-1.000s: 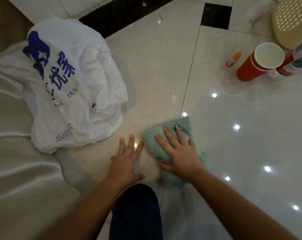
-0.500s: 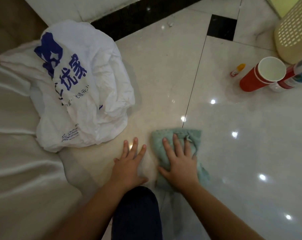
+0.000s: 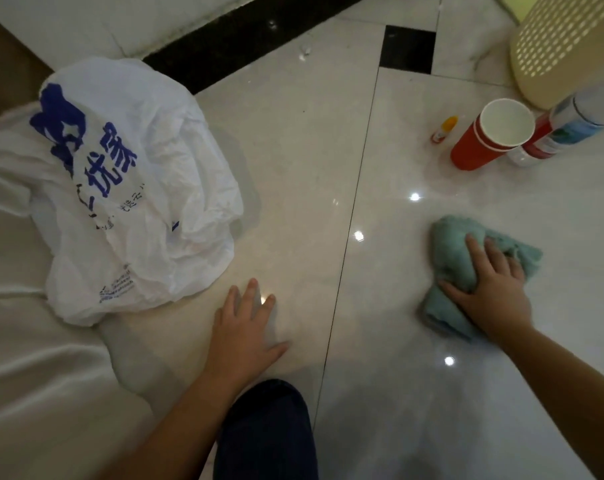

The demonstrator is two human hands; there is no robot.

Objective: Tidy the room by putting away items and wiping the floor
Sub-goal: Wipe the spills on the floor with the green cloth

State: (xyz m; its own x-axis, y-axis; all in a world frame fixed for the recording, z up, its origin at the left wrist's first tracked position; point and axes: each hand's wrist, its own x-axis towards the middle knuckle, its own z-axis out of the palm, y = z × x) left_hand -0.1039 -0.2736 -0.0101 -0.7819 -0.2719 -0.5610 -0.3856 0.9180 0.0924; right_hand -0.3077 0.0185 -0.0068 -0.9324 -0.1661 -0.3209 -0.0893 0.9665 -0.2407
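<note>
A bunched green cloth point(image 3: 449, 251) lies on the glossy pale tile floor point(image 3: 293, 150) at the right. My right hand point(image 3: 490, 289) presses down on it, fingers spread over its top and thumb against its near edge. My left hand point(image 3: 245, 327) rests flat on the floor near the tile joint, fingers apart, holding nothing. A crumpled white plastic bag point(image 3: 134, 188) with blue print sits on the floor to the left of that hand.
Stacked red paper cups point(image 3: 484, 140), a bottle point(image 3: 570, 123) on its side and a small yellow-capped glue stick point(image 3: 444, 129) lie at the back right, in front of a cream perforated basket point(image 3: 567, 46). White bedding point(image 3: 27, 375) fills the left. My dark-trousered knee point(image 3: 266, 434) is at the bottom.
My right hand has slid the green cloth across the floor to the right, away from my left hand. The left hand stays planted in the same spot.
</note>
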